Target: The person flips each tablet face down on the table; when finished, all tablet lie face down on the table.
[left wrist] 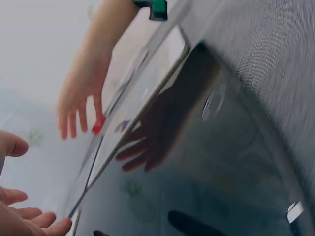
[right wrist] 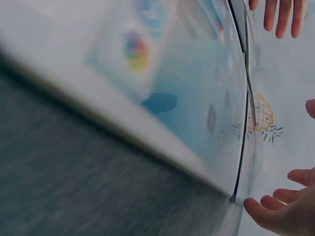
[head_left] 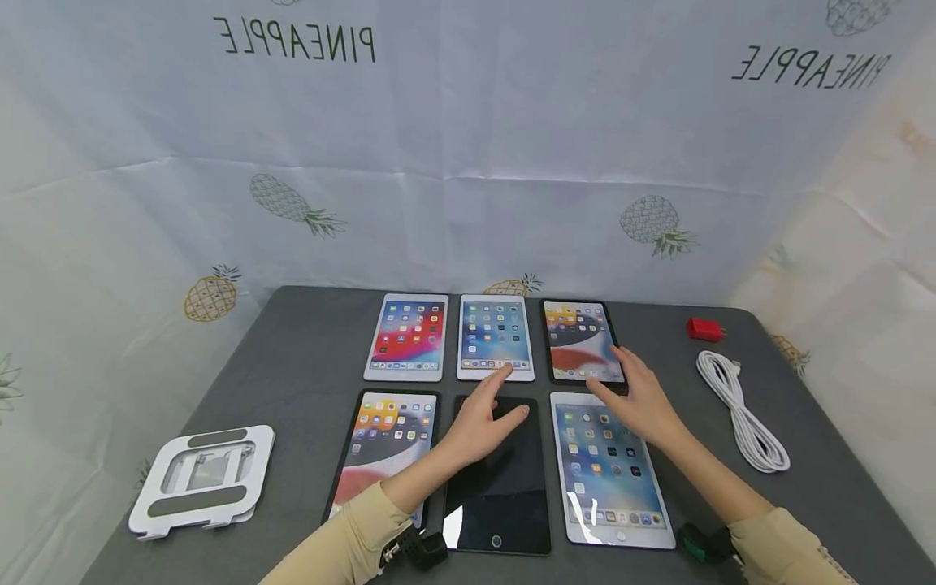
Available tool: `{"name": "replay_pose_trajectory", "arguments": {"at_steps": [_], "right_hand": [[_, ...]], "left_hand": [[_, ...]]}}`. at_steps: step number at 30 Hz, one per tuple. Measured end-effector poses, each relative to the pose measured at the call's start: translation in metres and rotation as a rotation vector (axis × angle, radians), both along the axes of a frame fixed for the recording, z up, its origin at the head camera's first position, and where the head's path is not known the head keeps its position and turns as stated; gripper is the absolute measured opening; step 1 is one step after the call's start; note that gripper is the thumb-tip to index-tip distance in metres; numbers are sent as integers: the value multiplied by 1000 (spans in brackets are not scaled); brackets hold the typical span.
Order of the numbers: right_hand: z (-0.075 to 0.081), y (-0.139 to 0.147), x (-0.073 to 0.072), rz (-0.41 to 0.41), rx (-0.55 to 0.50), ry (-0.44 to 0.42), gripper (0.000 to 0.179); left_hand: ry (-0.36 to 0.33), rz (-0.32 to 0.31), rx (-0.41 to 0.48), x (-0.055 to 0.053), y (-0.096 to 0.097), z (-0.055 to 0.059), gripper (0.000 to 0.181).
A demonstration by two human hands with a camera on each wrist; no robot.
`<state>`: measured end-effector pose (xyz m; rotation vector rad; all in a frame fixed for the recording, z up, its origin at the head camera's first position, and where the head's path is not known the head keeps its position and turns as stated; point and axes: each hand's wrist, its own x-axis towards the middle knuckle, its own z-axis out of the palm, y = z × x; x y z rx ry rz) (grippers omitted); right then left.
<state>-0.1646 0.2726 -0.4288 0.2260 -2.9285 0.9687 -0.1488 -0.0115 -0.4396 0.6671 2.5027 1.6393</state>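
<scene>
In the head view my left hand (head_left: 478,422) is over a black tablet (head_left: 504,496) with a dark screen, fingertips near the lower edge of a white tablet (head_left: 496,333) behind it. My right hand (head_left: 642,402) spreads its fingers between a black-framed lit tablet (head_left: 578,337) at the back right and a white tablet (head_left: 614,479) at the front right. Both hands hold nothing, and whether fingertips touch any screen cannot be told. The left wrist view shows the left hand (left wrist: 29,211) apart from the dark screen, which mirrors the other hand. Fingers look relaxed on the right hand (right wrist: 290,211) too.
A white tablet (head_left: 406,337) lies at the back left, a black-framed one (head_left: 387,447) in front of it. Further left is a folded white stand (head_left: 205,479). On the right lie a red plug adapter (head_left: 705,329) and a coiled white cable (head_left: 742,410).
</scene>
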Motion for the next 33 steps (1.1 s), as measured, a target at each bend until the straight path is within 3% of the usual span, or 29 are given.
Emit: {"name": "replay_pose_trajectory", "arguments": {"at_steps": [4,8,15,20,23,26,30,33], "right_hand": [[-1,11,16,10,16,3,78],[-1,16,29,17,11,-9,73],[-4,25,51,17,29,-37,68],[-6,30,61,9,49,-60,66],[-4,30,64,-11,36,-122,67],[-2,31,64,-30,-41,-225,69],[0,33,63,-46,-165,-354,71],[3,33,62,-54,-192,-404,73]], "left_hand": [[-140,-55,102,12,14,-1,58],[-280,-79,145,23,24,-1,54],[-449,-107,192,40,36,5,54],[-583,-138,273,47,42,5,59],[-650,-154,335,49,44,4,60],[-691,-162,376,50,44,3,60],[-720,-160,415,50,45,1,59],[-734,-157,435,50,47,0,58]]}}
